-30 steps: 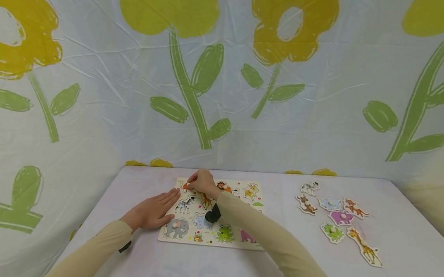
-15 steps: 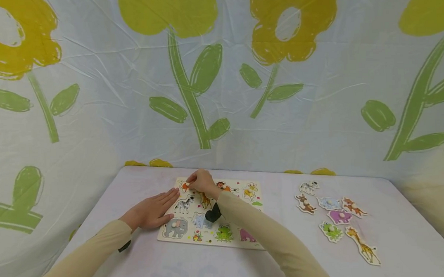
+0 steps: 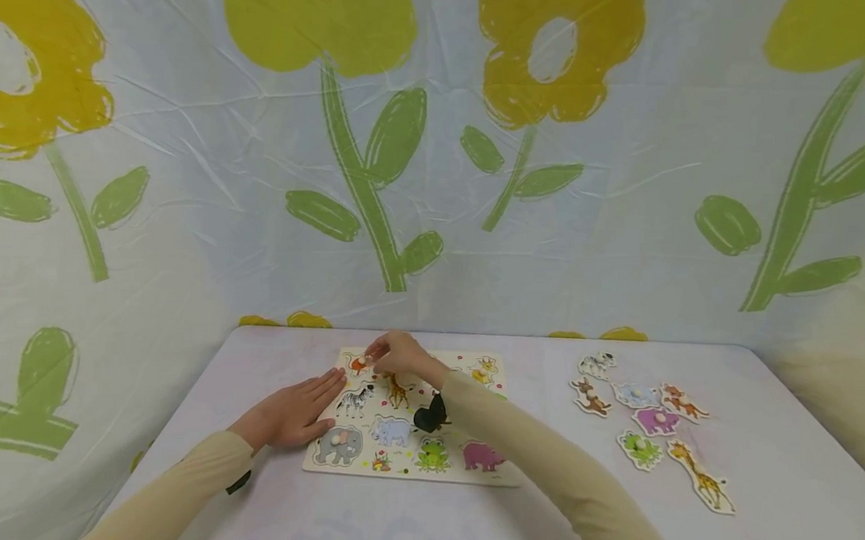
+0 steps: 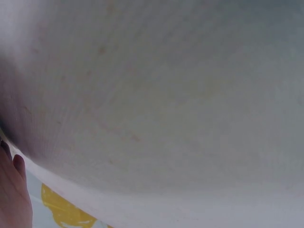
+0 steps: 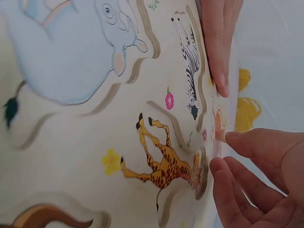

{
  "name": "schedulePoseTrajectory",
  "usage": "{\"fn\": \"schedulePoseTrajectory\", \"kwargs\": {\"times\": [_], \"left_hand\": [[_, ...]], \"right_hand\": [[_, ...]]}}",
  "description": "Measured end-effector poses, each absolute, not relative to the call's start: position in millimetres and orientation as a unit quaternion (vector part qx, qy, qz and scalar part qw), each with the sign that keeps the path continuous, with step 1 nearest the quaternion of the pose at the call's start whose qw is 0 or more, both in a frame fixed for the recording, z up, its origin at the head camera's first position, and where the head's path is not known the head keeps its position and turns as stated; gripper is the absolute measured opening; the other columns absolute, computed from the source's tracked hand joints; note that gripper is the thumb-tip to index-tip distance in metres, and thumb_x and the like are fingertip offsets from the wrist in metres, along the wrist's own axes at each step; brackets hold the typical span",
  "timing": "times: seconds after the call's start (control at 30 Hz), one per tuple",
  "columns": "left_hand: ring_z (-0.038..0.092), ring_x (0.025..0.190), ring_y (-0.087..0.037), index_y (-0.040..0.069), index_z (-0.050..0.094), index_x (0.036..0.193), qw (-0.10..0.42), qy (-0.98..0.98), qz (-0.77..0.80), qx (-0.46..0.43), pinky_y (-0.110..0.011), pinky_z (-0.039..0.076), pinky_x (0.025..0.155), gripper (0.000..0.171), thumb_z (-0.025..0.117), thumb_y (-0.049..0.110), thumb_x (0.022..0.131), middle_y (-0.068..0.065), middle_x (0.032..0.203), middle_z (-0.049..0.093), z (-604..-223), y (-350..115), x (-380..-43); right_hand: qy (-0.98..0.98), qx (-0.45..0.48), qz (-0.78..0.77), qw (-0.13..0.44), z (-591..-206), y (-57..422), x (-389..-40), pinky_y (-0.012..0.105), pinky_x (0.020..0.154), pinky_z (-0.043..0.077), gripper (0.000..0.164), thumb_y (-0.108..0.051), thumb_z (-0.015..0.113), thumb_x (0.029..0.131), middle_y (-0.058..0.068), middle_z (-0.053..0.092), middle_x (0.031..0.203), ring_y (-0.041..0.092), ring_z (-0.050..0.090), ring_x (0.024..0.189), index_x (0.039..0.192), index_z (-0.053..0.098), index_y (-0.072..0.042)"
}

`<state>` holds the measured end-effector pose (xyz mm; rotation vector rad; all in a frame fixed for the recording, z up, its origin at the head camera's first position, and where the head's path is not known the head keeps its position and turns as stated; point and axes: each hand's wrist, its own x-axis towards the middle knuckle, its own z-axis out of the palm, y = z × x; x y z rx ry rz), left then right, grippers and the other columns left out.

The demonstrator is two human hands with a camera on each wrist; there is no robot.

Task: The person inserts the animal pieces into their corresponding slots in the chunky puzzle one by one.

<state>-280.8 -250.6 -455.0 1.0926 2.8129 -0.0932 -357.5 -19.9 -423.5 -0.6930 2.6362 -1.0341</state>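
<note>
A wooden animal puzzle board [image 3: 354, 463] lies on the table. My left hand [image 3: 297, 411] rests on its left edge, fingers straight. At the board's far left corner, my right hand [image 3: 402, 357] is beside an orange animal piece [image 3: 358, 365] sitting in its place. In the right wrist view, the thumb is close to the piece's knob [image 5: 221, 136], and the fingers are parted from it; whether the thumb touches is unclear. A grey elephant piece [image 3: 339, 446] with a knob sits at the near left. Printed hollows for a zebra [image 5: 191, 66] and a giraffe [image 5: 166, 166] show on the board.
Loose knob pieces lie on the table to the right: a zebra [image 3: 597, 365], a kangaroo [image 3: 590, 397], a blue piece [image 3: 634, 394], an orange-brown animal [image 3: 683, 403], a purple hippo [image 3: 656, 420], a frog [image 3: 639, 450] and a giraffe [image 3: 701, 477]. Flowered cloth [image 3: 475, 252] hangs behind.
My right hand has drawn slightly right, away from the orange piece's knob, and its fingers have parted. The left hand stays on the board edge. The head view has shifted slightly.
</note>
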Motion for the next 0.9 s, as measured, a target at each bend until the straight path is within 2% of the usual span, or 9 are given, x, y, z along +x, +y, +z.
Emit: {"fn": "schedulePoseTrajectory", "kwargs": {"times": [0.13, 0.5, 0.9], "left_hand": [[0.024, 0.147, -0.033, -0.002, 0.024, 0.150, 0.062, 0.929, -0.025, 0.363, -0.046, 0.030, 0.116, 0.067, 0.037, 0.042, 0.101, -0.016, 0.159, 0.022, -454.6, -251.4, -280.6], [0.028, 0.144, -0.036, -0.003, 0.027, 0.149, 0.030, 0.921, -0.006, 0.388, -0.050, 0.035, 0.111, 0.068, 0.036, 0.045, 0.102, -0.019, 0.156, 0.027, -458.5, -257.2, -281.6], [0.022, 0.147, -0.033, -0.001, 0.024, 0.151, 0.076, 0.926, -0.037, 0.369, -0.046, 0.028, 0.117, 0.069, 0.034, 0.045, 0.101, -0.015, 0.160, 0.021, -451.7, -252.8, -283.0]], "right_hand": [[0.894, -0.259, -0.351, 0.103, -419.8, -8.6, -353.7, 0.038, 0.091, 0.053, 0.032, -0.004, 0.069, 0.085, 0.014, 0.068, 0.115, 0.028, 0.065, 0.107, 0.117, 0.068, -0.004], [0.866, -0.310, -0.383, 0.082, -408.0, 23.3, -338.2, 0.032, 0.081, 0.057, 0.034, -0.001, 0.067, 0.086, 0.023, 0.065, 0.118, 0.034, 0.068, 0.099, 0.120, 0.064, 0.003], [0.873, -0.311, -0.371, 0.064, -401.7, 59.3, -319.3, 0.027, 0.078, 0.054, 0.031, -0.004, 0.069, 0.086, 0.019, 0.068, 0.111, 0.025, 0.067, 0.092, 0.116, 0.066, -0.001]]}}
